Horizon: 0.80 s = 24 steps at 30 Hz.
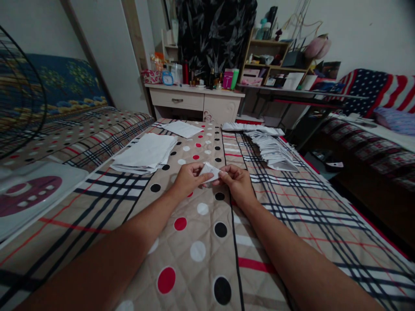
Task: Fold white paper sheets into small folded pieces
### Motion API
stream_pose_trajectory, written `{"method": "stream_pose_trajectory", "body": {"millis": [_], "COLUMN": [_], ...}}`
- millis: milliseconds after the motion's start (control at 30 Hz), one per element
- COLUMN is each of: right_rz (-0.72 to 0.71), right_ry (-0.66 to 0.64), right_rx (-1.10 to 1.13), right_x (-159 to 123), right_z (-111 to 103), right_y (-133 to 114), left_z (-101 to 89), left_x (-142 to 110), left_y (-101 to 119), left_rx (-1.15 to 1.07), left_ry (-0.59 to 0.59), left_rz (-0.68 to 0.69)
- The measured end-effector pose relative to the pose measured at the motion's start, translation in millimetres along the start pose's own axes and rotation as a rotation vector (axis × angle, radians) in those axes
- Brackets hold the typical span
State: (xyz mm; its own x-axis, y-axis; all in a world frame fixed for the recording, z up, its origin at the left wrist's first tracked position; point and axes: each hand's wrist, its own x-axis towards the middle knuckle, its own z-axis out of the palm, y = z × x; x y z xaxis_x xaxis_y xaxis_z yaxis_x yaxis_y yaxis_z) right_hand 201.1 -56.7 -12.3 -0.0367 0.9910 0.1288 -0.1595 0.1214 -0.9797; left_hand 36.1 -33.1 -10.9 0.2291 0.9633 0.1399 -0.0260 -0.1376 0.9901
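Observation:
A small piece of white paper, folded to a triangle (210, 171), is held between my two hands above the bedspread. My left hand (189, 178) pinches its left side, thumb on top. On the right side, the thumb and fingers of my right hand (238, 181) grip the other corner. To the left lies a stack of white paper sheets (145, 151), with another white sheet (182, 128) behind it. On the right, a long row of folded paper pieces (270, 149) lies on the cover, and a second row (251, 127) runs across behind it.
The patterned bedspread (181, 259) spreads under everything. A white plastic bag (39, 190) with a dark red print lies at the left, near a fan (19, 86). Beyond the bed stand a white dresser (181, 100) with bottles on top and a desk with shelves (269, 65).

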Motion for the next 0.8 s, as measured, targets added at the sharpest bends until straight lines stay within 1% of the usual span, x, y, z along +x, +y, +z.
{"method": "stream_pose_trajectory", "body": {"millis": [100, 167, 267, 367, 433, 467, 633, 733, 800], "right_rz": [0.043, 0.044, -0.020, -0.097, -0.142, -0.142, 0.019, 0.049, 0.057], "right_ry": [-0.062, -0.096, -0.144, -0.179, -0.162, -0.156, -0.142, -0.053, 0.002], "right_rx": [-0.012, -0.062, -0.214, -0.349, -0.390, -0.394, -0.299, -0.249, -0.228], "right_x": [-1.5, -1.8, -1.8, -2.4, -3.3, -3.9, -6.3, -5.7, -4.6], "right_z": [1.3, 1.9, 1.9, 1.6, 1.7, 1.9, 3.6, 2.8, 1.3], "right_y": [1.6, 3.6, 6.0, 4.8, 2.0, 0.5, -3.9, -4.7, -5.3], "left_z": [-0.7, -1.6, -2.1, -1.4, -0.4, 0.1, 2.0, 0.9, -0.6], "left_x": [-1.8, -3.1, -5.7, -8.3, -9.5, -9.9, -9.0, -6.9, -5.5], "left_y": [-0.1, -0.1, 1.4, 3.8, 4.5, 4.2, -0.4, -1.1, -0.2], "left_rx": [0.035, 0.086, 0.172, 0.208, 0.217, 0.221, 0.206, 0.162, 0.100], "left_ry": [0.011, 0.006, -0.037, -0.062, -0.072, -0.077, -0.060, 0.006, 0.030], "left_rz": [0.007, 0.027, 0.043, 0.029, 0.029, 0.035, 0.033, 0.068, 0.088]}}
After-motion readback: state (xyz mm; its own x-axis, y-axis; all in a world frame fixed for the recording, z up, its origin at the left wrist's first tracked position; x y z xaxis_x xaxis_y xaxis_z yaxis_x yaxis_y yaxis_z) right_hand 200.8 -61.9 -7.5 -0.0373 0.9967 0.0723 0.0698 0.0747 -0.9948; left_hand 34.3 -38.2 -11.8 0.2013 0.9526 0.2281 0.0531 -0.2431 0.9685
